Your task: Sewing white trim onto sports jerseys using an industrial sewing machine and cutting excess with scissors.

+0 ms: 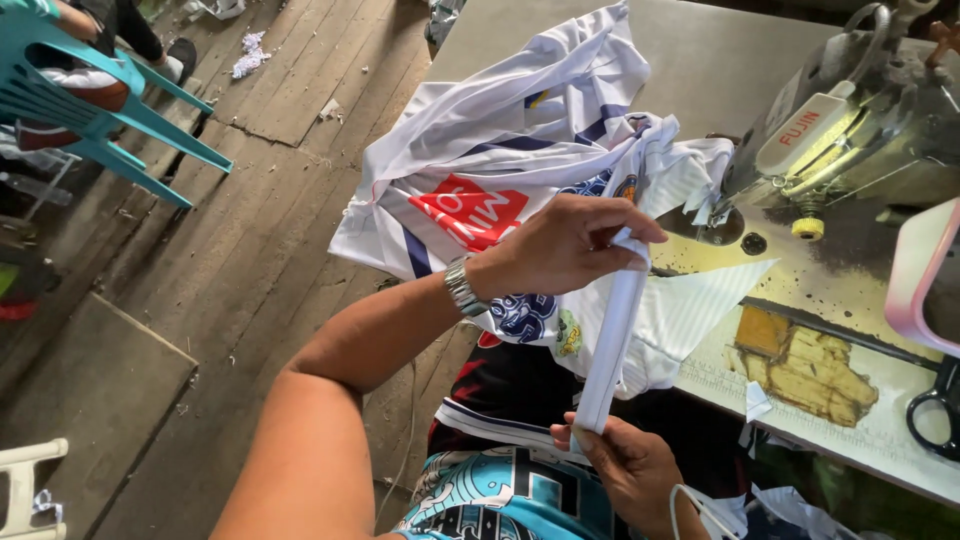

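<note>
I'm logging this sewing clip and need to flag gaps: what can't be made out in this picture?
- Head view: the sewing machine is cut off by the top and right edges; its needle is hidden behind the white garment.
- Scissors: cut off by the right edge.
- Right hand: its fingertips are hidden behind the white strip.
- Left hand: its palm faces away.

The floor (250, 230) is old brown wood with bits of scrap on it. A blue-green plastic chair (90, 90) stands in the upper left. A worn desk (800, 330) fills the right side. Daylight falls on everything.
</note>
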